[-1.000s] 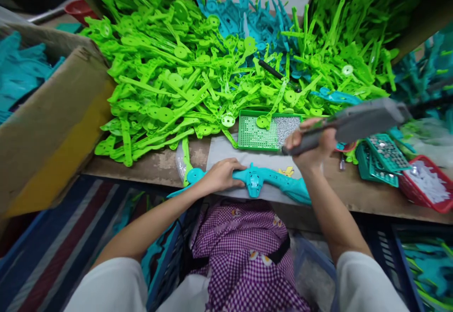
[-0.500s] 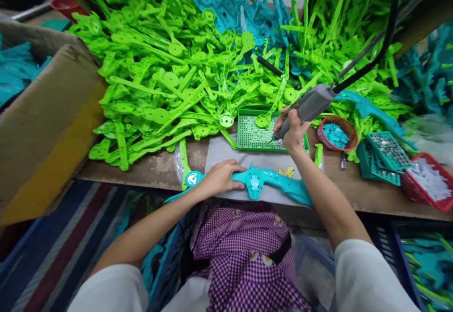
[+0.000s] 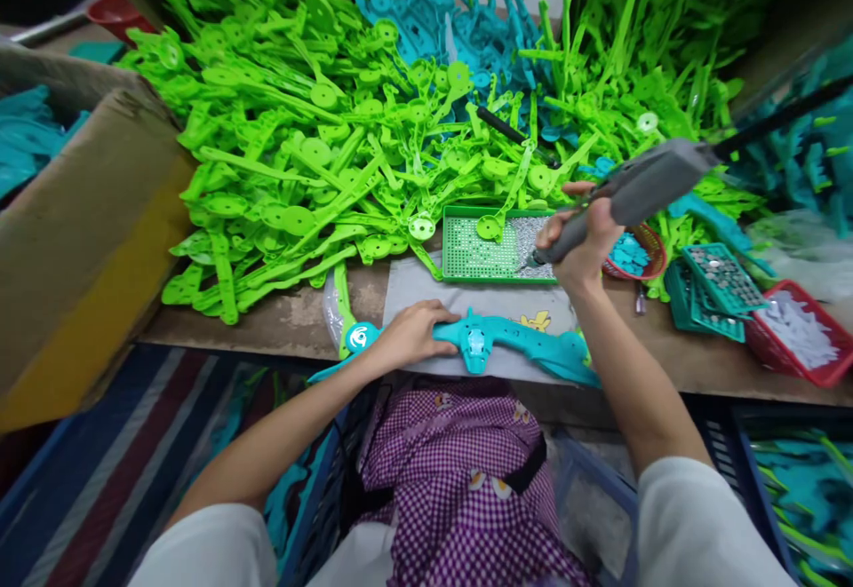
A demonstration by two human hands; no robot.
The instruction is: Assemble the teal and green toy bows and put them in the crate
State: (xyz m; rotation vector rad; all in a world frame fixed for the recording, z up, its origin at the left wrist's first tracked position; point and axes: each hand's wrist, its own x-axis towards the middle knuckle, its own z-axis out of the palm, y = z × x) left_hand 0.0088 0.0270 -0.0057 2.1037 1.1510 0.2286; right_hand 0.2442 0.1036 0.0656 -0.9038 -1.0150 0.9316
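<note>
Head view: a bow-shaped blue part (image 3: 533,347) lies under the left hand (image 3: 416,335), a grey power tool (image 3: 657,180) in the right hand (image 3: 586,241).
The blue part rests on a pale cloth (image 3: 421,281) at the near edge of the worktop (image 3: 673,360); it looks like light, stiff plastic, perhaps slippery, with its thin ends likely weakest, so the middle beside the raised centrepiece seems the best hold. The left fingers are closed around it there; the right fingers wrap the tool, its tip over the green tray (image 3: 493,280). The left hand and forearm cover some of the part, its underside is hidden, and whether the tip touches anything is hard to make out; the tool's black cable (image 3: 786,116) runs out of frame.
</note>
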